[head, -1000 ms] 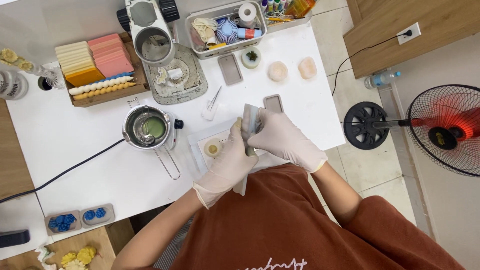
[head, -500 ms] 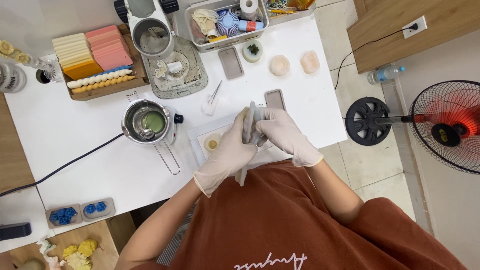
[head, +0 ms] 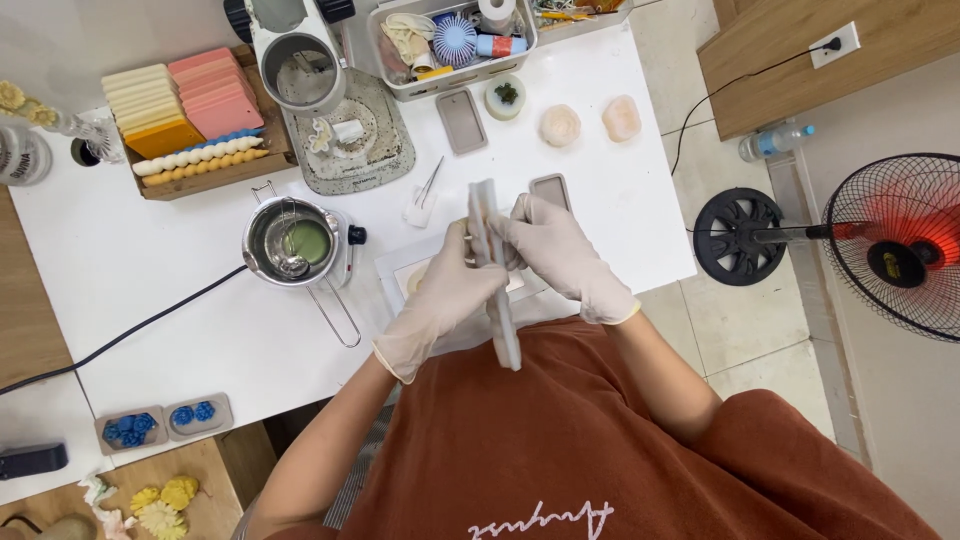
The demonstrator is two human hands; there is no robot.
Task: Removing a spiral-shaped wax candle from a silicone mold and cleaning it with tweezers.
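Observation:
Both my hands wear pale gloves and hold a long grey flexible mould [head: 494,280] on edge above the white table [head: 150,300]. My left hand [head: 445,300] grips its lower half from the left. My right hand [head: 555,250] pinches its upper part from the right. Under my hands lies a clear sheet with a small round cream piece [head: 412,281]. A metal pot [head: 292,240] holding green liquid and a spoon stands on a small heater to the left.
A wooden tray of coloured slabs and sticks [head: 185,115] sits at the back left, a grey basket of tools [head: 450,45] at the back. Two pale flower shapes [head: 590,120] lie near the right edge. Blue pieces in moulds [head: 160,425] rest front left. A floor fan [head: 890,240] stands right.
My hands have turned the grey mould more upright and shifted slightly; my right hand has moved up along it. The camera view has tilted a little.

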